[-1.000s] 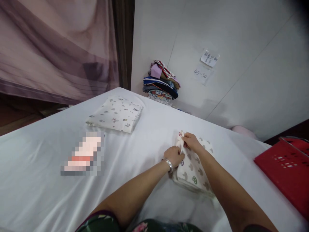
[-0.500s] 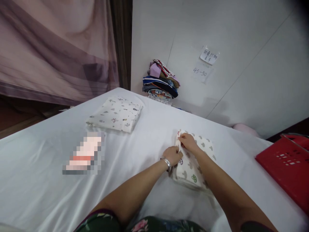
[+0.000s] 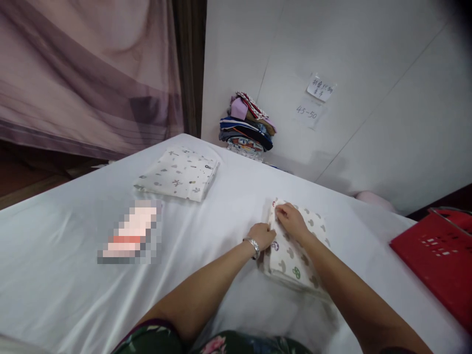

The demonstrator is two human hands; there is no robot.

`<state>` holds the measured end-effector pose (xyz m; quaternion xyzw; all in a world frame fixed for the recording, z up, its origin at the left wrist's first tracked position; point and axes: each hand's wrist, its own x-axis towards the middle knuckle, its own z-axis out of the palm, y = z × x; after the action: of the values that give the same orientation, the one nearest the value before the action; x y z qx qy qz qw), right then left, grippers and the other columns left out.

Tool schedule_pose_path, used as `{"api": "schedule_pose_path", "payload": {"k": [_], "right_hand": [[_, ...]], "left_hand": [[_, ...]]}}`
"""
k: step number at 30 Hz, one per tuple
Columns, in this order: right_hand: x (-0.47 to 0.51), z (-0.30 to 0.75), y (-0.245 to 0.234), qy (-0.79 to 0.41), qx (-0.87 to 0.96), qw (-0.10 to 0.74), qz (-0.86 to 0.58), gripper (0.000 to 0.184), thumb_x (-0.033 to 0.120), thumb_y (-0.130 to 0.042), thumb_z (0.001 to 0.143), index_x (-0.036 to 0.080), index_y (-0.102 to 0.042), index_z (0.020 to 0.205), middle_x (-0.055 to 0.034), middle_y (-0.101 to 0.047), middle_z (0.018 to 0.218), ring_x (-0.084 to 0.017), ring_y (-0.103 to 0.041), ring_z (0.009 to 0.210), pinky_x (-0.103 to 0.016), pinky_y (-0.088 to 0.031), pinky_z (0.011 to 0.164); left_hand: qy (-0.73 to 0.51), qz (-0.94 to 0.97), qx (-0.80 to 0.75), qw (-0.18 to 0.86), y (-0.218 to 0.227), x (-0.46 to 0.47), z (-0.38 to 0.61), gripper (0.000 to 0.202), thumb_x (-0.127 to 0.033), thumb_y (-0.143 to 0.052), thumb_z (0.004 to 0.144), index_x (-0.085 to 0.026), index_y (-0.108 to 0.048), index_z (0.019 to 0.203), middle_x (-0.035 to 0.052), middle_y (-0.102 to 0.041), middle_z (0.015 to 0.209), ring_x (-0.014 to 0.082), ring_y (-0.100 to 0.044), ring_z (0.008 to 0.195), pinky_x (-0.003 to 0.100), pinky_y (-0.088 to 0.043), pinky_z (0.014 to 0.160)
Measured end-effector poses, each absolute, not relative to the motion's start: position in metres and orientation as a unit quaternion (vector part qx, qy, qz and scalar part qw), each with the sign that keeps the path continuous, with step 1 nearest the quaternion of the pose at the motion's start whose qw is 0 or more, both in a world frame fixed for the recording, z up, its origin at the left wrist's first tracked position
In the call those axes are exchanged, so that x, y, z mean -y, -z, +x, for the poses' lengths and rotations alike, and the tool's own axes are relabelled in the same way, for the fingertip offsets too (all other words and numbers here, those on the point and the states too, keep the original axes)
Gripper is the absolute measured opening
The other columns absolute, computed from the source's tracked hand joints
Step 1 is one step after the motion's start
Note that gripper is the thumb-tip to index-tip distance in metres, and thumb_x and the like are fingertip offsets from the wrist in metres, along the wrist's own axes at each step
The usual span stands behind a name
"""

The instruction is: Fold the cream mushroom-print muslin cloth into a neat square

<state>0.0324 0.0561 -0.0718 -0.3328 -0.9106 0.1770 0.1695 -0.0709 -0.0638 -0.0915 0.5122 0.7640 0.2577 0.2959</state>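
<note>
A folded white cloth (image 3: pixel 291 253) printed with grey-brown mushrooms lies on the white sheet in front of me. At its left edge my left hand (image 3: pixel 261 236), with a silver bracelet at the wrist, has its fingers closed on the fabric. My right hand (image 3: pixel 293 220) rests on the cloth's upper left part, fingers bent together against the material; the fingertips are partly hidden. Farther left lies a second folded white cloth (image 3: pixel 179 174) with small grey prints, apart from both hands.
A blurred-out flat object (image 3: pixel 131 231) lies on the white-covered surface (image 3: pixel 206 246) at left. At right is a red basket (image 3: pixel 438 260). A stack of folded clothes (image 3: pixel 247 123) stands by the wall, beneath paper signs (image 3: pixel 313 101). A pinkish curtain (image 3: pixel 92 73) hangs at left.
My right hand has shifted slightly right, away from the cloth's left edge. The raised fold between my hands now lies flatter. My left hand stays at the edge.
</note>
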Motion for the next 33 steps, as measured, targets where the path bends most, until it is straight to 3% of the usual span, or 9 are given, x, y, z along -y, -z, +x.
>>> {"api": "schedule_pose_path", "payload": {"k": [4,8,17,23,33], "right_hand": [[-0.061,0.023,0.08,-0.098,0.943,0.088,-0.306,0.045,0.037,-0.04,0.085,0.02,-0.045,0.126,-0.0081,-0.036,0.138,-0.023,-0.025,0.129,-0.041,-0.02,0.104],[-0.064,0.016,0.092,-0.08,0.94,0.014,-0.332,0.049,0.038,-0.029,0.09,0.018,-0.035,0.134,-0.0067,-0.021,0.146,-0.022,-0.011,0.134,-0.044,-0.009,0.107],[-0.047,0.026,0.082,-0.112,0.937,0.047,-0.328,0.054,0.048,-0.027,0.09,0.019,-0.034,0.135,-0.0076,-0.016,0.147,-0.022,-0.006,0.135,-0.046,-0.008,0.107],[-0.037,0.03,0.09,-0.113,0.946,0.011,-0.304,0.053,0.047,-0.028,0.09,0.019,-0.035,0.134,-0.0066,-0.016,0.147,-0.022,-0.006,0.135,-0.048,-0.008,0.106],[-0.012,0.057,0.089,-0.148,0.94,0.037,-0.305,0.05,0.039,-0.025,0.091,0.021,-0.03,0.138,-0.0046,-0.018,0.146,-0.019,-0.011,0.135,-0.046,-0.011,0.107]], "left_hand": [[-0.256,0.508,-0.766,0.299,0.093,0.063,-0.072,0.031,-0.033,-0.04,0.077,-0.016,-0.066,0.076,0.0111,-0.068,0.085,0.0221,-0.06,0.084,0.028,-0.042,0.07],[-0.249,0.513,-0.767,0.295,0.096,0.061,-0.071,0.033,-0.035,-0.039,0.077,-0.016,-0.066,0.077,0.012,-0.067,0.087,0.023,-0.061,0.084,0.029,-0.043,0.071],[-0.229,0.532,-0.76,0.295,0.092,0.063,-0.072,0.033,-0.035,-0.039,0.076,-0.015,-0.065,0.081,0.0136,-0.067,0.09,0.0249,-0.06,0.089,0.03,-0.043,0.073],[-0.218,0.541,-0.757,0.296,0.092,0.062,-0.073,0.034,-0.032,-0.038,0.076,-0.014,-0.066,0.085,0.014,-0.067,0.092,0.025,-0.061,0.089,0.03,-0.043,0.072],[-0.217,0.546,-0.756,0.287,0.093,0.062,-0.074,0.036,-0.038,-0.037,0.078,-0.015,-0.066,0.078,0.0121,-0.068,0.086,0.0234,-0.061,0.083,0.029,-0.042,0.067]]}}
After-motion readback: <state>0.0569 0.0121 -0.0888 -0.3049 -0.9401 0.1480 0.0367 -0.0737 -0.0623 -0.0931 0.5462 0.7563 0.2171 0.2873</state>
